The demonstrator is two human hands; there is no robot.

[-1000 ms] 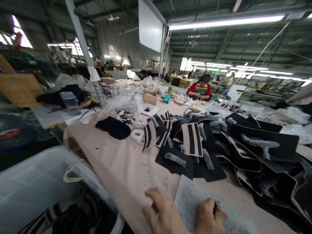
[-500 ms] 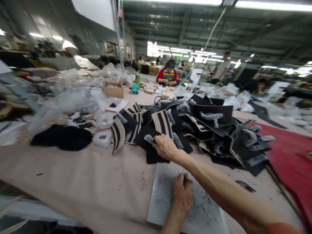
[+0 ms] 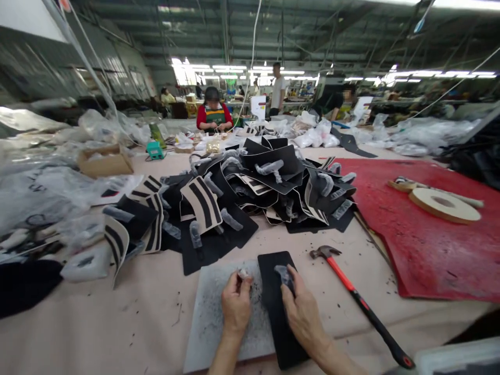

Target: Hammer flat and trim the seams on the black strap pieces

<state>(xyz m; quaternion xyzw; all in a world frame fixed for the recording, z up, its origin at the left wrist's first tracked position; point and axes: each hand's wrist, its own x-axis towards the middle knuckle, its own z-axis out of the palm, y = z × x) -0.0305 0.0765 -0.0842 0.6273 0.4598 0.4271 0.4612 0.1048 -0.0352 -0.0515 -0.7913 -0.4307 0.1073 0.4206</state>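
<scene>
Two hands are held at the bench's (image 3: 117, 323) near edge: a pale scrap (image 3: 244, 273) is pinched by the left hand (image 3: 236, 307) over the grey mat (image 3: 211, 312), and a grey strip (image 3: 284, 273) on the black piece (image 3: 275, 307) is pinched by the right hand (image 3: 302, 312). A hammer (image 3: 351, 291) is laid nearby.

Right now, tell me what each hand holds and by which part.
Left hand pinches a small pale scrap between its fingers. Right hand grips the grey tab at the top end of the black piece.
</scene>
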